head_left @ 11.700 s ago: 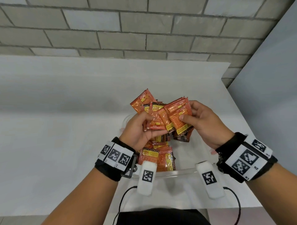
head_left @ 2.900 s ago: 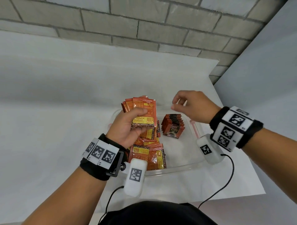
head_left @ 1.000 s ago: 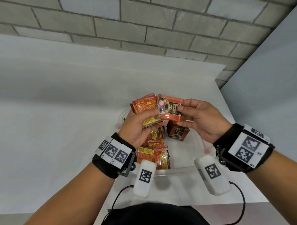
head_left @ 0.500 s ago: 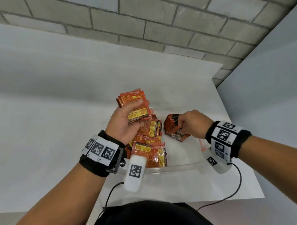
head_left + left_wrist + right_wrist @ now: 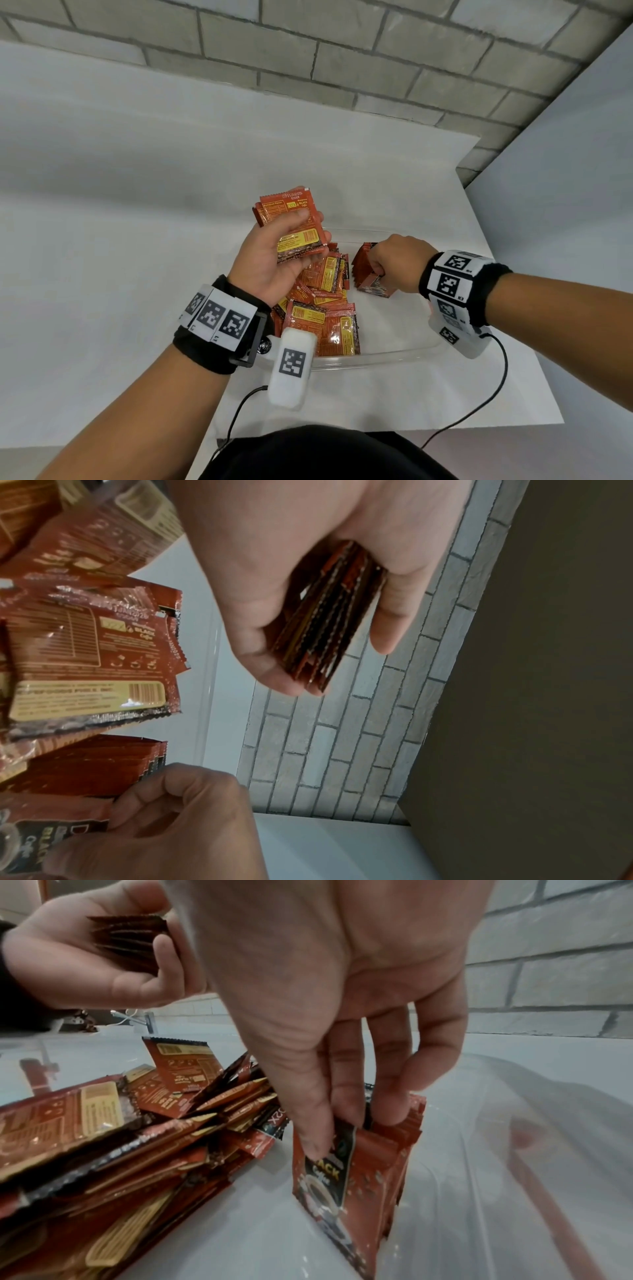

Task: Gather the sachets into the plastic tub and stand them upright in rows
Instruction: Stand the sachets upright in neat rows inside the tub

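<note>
A coffee sachet [image 5: 329, 1175] is pinched into the upright row [image 5: 368, 270] by the right hand [image 5: 394, 263]; a stack [image 5: 293, 222] is gripped by the left hand [image 5: 274, 260]. Next, another likely needs drawing off it.

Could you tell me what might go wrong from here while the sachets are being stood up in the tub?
The short upright row of red sachets stands free of the clear plastic tub's wall, steadied only by the right hand; letting go may topple it. The loose sachet heap close beside could slide into it. The left hand's held stack might slip.
</note>
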The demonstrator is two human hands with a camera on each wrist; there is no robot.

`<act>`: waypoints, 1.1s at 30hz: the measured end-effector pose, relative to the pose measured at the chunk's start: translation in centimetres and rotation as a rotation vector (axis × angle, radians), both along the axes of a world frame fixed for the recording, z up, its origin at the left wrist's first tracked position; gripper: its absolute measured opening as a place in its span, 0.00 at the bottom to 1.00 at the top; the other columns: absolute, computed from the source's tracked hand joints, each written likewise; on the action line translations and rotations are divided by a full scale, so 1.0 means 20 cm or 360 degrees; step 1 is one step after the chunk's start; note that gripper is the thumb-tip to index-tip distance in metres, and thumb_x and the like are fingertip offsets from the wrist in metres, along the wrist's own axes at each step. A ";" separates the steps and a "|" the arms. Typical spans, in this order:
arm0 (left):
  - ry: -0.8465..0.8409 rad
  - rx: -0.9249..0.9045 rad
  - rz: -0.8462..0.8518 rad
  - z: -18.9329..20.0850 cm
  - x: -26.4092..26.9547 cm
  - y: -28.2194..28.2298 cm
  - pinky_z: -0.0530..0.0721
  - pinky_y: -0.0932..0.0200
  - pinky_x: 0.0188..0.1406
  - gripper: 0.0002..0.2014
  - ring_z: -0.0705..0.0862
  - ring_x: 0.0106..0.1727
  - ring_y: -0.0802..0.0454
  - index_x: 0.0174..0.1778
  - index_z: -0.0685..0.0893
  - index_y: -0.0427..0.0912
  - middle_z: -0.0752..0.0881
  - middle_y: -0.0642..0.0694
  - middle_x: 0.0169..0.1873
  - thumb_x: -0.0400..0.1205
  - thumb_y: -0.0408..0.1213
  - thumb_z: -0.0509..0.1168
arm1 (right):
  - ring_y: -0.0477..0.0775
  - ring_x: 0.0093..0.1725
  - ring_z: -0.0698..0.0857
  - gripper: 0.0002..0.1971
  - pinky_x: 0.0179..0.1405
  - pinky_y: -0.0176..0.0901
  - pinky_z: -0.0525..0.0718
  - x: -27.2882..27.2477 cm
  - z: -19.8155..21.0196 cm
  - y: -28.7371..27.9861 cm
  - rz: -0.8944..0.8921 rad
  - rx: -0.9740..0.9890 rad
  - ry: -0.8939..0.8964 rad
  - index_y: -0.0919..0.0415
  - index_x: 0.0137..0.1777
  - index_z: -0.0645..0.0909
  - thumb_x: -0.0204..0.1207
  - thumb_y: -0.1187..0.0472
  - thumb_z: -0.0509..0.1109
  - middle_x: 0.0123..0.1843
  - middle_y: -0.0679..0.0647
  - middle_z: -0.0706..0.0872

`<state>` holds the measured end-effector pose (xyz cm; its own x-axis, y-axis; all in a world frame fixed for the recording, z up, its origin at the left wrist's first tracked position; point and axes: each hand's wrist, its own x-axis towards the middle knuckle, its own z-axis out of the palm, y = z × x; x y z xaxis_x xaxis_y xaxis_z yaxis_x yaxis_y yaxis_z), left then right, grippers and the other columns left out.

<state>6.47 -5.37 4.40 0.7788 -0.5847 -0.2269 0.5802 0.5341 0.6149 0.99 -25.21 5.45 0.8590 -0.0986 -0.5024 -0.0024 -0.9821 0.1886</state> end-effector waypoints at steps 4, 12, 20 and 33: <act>0.0005 -0.0006 0.0004 0.00 0.00 0.00 0.87 0.52 0.38 0.07 0.87 0.39 0.45 0.46 0.83 0.39 0.88 0.41 0.42 0.74 0.34 0.69 | 0.57 0.36 0.76 0.06 0.23 0.37 0.64 0.01 0.00 0.03 0.0075 -0.0129 -0.0011 0.59 0.43 0.74 0.75 0.71 0.63 0.34 0.52 0.72; 0.0006 0.0014 0.0007 0.00 -0.01 0.00 0.87 0.52 0.37 0.09 0.87 0.39 0.45 0.47 0.82 0.39 0.88 0.41 0.42 0.73 0.35 0.68 | 0.56 0.37 0.75 0.06 0.23 0.38 0.64 0.03 0.00 0.04 0.0079 -0.0178 -0.0020 0.57 0.44 0.71 0.77 0.68 0.65 0.34 0.51 0.70; -0.0007 0.0021 0.0016 0.01 -0.01 0.00 0.86 0.52 0.38 0.09 0.87 0.39 0.45 0.46 0.83 0.40 0.88 0.42 0.41 0.71 0.35 0.67 | 0.56 0.37 0.76 0.06 0.24 0.38 0.65 0.01 0.02 0.02 0.0036 -0.0160 -0.0043 0.56 0.45 0.70 0.77 0.64 0.66 0.40 0.53 0.75; -0.0130 0.0146 -0.0213 0.01 -0.02 -0.02 0.89 0.49 0.41 0.14 0.90 0.41 0.41 0.51 0.84 0.37 0.89 0.38 0.42 0.70 0.30 0.66 | 0.50 0.39 0.83 0.07 0.37 0.40 0.74 -0.03 0.25 -0.12 -0.0544 0.0690 -0.0710 0.52 0.46 0.79 0.76 0.51 0.72 0.43 0.49 0.85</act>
<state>5.99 -5.74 4.50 0.7137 -0.6640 -0.2232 0.5883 0.3951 0.7056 0.45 -27.70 10.45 0.9487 -0.2699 -0.1647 -0.3095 -0.8989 -0.3100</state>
